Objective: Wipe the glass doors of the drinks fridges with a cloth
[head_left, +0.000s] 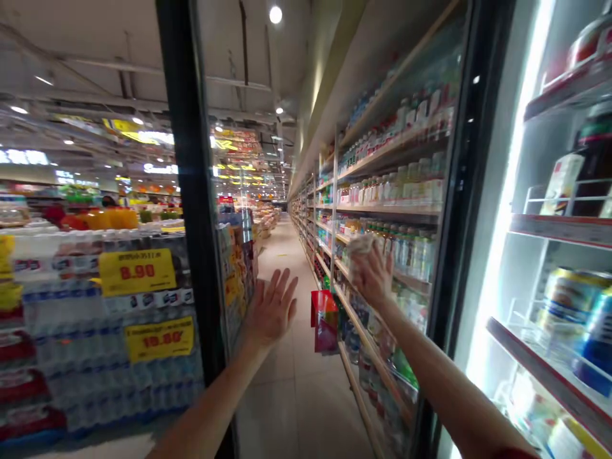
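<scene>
My left hand point(273, 307) lies flat and open, fingers spread, against the glass of a swung-out cooler door point(363, 191). My right hand point(371, 274) presses a crumpled pale cloth point(359, 246) on the same glass, fingers closed around it. Through the glass I see aisle shelves point(392, 210) stocked with bottled drinks. The door's dark frame point(189, 191) stands at the left of my left hand.
The lit cooler interior point(549, 242) at the right holds cans and bottles on wire racks. Stacked water packs with yellow price signs point(138, 271) stand at the left. A tiled aisle point(296, 382) runs ahead, with a red tag point(326, 322) hanging off a shelf.
</scene>
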Demonstrator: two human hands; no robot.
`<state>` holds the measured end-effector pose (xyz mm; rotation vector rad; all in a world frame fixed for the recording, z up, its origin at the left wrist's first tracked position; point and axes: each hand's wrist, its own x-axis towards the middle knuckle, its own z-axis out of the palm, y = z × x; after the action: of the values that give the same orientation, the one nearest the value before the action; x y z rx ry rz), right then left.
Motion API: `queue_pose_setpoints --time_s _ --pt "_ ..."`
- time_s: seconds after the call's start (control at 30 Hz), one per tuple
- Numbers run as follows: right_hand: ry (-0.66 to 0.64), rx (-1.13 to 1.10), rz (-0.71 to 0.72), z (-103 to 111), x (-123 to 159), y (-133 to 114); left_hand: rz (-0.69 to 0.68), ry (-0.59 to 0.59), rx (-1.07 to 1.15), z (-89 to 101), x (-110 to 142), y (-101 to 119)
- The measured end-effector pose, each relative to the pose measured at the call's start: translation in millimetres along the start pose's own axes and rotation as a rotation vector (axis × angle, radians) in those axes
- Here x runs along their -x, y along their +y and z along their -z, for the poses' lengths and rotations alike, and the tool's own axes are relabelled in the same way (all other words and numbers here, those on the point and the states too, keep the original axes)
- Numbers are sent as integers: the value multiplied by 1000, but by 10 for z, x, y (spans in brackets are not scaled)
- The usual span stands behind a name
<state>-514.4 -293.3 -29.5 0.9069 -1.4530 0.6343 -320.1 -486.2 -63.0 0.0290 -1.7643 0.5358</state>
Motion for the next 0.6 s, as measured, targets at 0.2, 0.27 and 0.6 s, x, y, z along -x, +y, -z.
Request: queue_pose_setpoints --time_s 0.2,0.27,0.6 --pt "193 4 -432 -87 -375 -48 3 -8 2 11 11 -11" --pt "1 -85 -11 -99 -307 -338 7 -17 -1 1 30 -23" --pt "285 14 -539 -78 -416 -25 -1 -20 -11 27 51 -18"
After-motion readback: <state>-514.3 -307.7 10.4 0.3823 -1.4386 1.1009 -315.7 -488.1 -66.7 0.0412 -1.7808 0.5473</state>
